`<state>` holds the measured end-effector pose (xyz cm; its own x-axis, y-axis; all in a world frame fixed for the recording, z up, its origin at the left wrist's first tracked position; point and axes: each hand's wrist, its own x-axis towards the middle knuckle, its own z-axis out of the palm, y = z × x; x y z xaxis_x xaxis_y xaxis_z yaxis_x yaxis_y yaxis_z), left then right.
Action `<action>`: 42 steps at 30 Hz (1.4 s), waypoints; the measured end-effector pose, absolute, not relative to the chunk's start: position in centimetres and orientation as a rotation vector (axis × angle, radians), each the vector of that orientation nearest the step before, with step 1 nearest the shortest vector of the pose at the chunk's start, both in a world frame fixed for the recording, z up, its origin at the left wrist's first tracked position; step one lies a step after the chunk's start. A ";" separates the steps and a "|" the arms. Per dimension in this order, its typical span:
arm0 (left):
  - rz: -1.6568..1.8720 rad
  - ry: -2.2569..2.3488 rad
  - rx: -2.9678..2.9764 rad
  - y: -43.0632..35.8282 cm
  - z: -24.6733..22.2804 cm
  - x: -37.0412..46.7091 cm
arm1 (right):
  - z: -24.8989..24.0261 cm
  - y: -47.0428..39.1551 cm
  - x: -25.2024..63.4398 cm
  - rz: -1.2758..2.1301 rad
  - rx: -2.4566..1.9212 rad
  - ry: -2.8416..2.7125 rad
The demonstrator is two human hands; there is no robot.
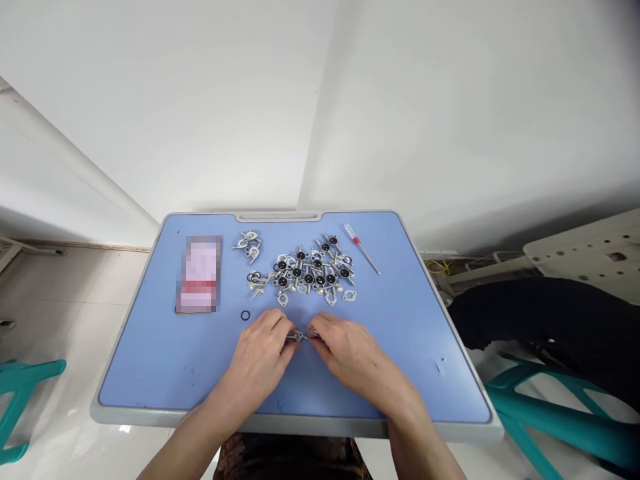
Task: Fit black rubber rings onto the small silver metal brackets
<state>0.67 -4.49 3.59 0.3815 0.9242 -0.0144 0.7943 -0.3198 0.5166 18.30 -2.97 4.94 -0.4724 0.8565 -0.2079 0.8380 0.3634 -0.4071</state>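
Note:
Near the front middle of the table, my left hand (265, 343) is closed around a small metal valve fitting (298, 336), its flanged end showing past the fingertips. Opposite it, my right hand (345, 343) pinches a small shiny metal part (313, 332) right beside the fitting. Whether the two pieces are joined is hidden by the fingers. Just beyond both hands spreads a pile of similar metal fittings (309, 279), many with black round faces. Flat metal gaskets (350, 295) lie along its near edge. A lone black rubber ring (242, 315) rests left of the pile.
The blue table (400, 360) has a grey rim. A few fittings (247, 241) sit at back left, beside a blurred rectangular object (200, 273). At back right lies a screwdriver (367, 256). A person's dark sleeve (540, 320) and a green stool (550, 407) are to the right.

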 end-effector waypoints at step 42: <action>0.422 1.443 2.110 -4.4 3.7 0.8 | 4.8 -2.7 19.2 0.842 -1.561 -2.412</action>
